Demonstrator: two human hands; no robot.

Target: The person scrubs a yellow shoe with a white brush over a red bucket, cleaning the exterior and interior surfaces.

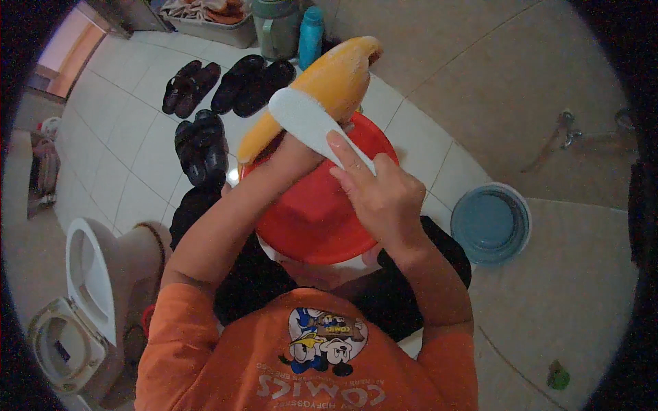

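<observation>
My left hand [301, 147] reaches across and grips a yellow slipper [336, 75], holding it tilted above the far side of a red basin [315, 226]. Its fingers are largely hidden behind the slipper and the brush. Whitish suds show on the slipper's surface. In my right hand [384, 192] is a white brush [301, 116], the fingers wrapped round its handle and the index finger stretched along its back. The brush head lies against the slipper's near side. What the basin holds below my forearm is hard to make out.
Several dark slippers [202, 147] lie on the tiles at the far left. Behind them stand a tub of cloths [219, 31], a grey-green jug [276, 31] and a blue bottle [311, 38]. A blue-grey bucket [524, 222] is at right, a toilet [103, 274] at left, a wall tap [570, 137] far right.
</observation>
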